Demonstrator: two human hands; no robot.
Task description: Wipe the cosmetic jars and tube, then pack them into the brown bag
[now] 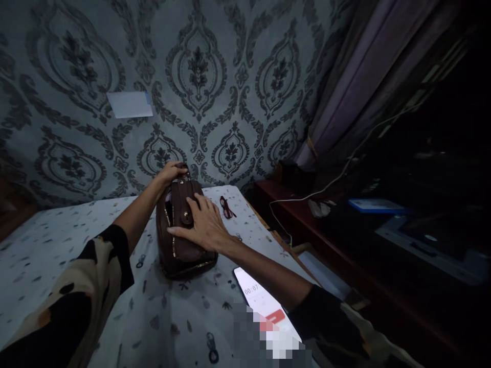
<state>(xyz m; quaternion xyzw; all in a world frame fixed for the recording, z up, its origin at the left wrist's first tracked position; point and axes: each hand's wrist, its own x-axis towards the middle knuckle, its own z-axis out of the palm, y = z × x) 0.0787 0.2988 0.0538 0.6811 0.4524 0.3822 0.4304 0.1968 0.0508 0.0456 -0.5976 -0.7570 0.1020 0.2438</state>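
Observation:
A dark brown handbag (186, 252) with gold zips and round studs rests on the patterned white cloth (153, 312). At the bag's far end, my left hand (172, 172) is closed around its top handle. My right hand (205, 221) lies across the bag's side with the fingers spread, touching the leather near a stud on the strap. Along the near-left side the zip looks partly undone, with a dark gap showing. What lies inside the bag is hidden.
Right of the bag are dark red eyeglasses (227, 208). A lit phone (257, 296) showing a timer lies under my right forearm. Beyond the bed edge, a white cable (330, 184) crosses a dark red bench (274, 197) holding a blue-edged device (378, 206). The patterned wall (230, 102) stands behind.

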